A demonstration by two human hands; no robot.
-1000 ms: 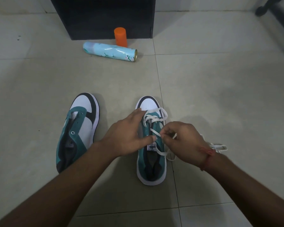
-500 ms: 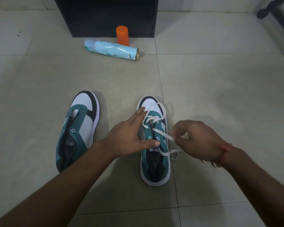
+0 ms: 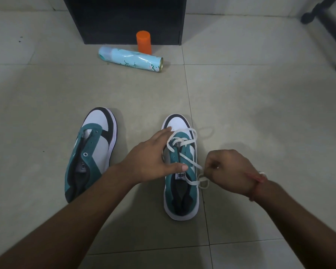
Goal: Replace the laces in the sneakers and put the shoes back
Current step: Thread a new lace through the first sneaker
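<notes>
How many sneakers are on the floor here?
2. The unlaced sneaker lies to the left, untouched. The partly laced sneaker sits in the middle, steadied by the left hand while the right hand pulls its white lace.

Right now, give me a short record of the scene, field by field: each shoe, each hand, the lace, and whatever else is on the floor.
right sneaker: upright on the tiled floor, partly laced
white lace: loose across the lower eyelets, its end drawn off to the right
left sneaker: beside it, apart, no lace visible
left hand: fingers straight, resting on the right sneaker
right hand: pinching the lace end
spray can: lying on its side, farther off
orange cylinder: standing behind the can
</notes>
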